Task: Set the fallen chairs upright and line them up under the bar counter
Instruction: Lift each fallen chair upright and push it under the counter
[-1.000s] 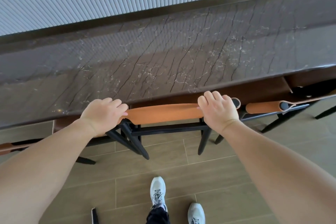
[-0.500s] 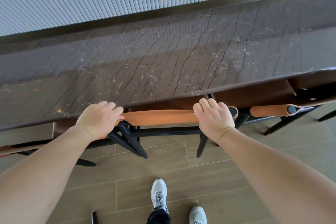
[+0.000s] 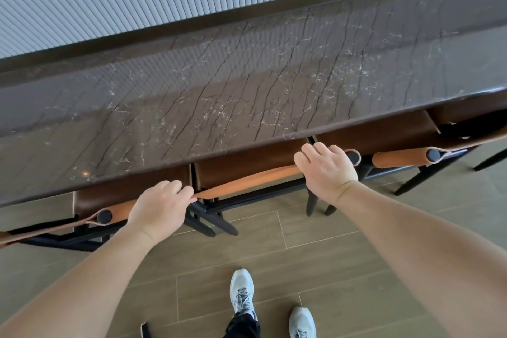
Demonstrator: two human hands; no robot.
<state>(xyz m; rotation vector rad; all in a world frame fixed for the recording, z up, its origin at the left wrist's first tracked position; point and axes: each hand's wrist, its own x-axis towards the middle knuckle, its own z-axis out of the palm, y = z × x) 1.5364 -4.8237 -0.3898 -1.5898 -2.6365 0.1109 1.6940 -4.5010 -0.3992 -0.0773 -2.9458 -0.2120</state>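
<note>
Tan leather backrest of middle chair (image 3: 247, 180) under both hands, seat tucked beneath dark marble desk (image 3: 247, 85) | left hand (image 3: 159, 208) curled over its left end | right hand (image 3: 326, 170) curled over its right end | right chair (image 3: 400, 159) just beyond right hand | left chair (image 3: 90, 217) just outside left hand | shoes (image 3: 241, 293) on tile floor (image 3: 315, 261) below.

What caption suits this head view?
Both hands, left and right, grip a chair's tan backrest under the marble counter.
</note>
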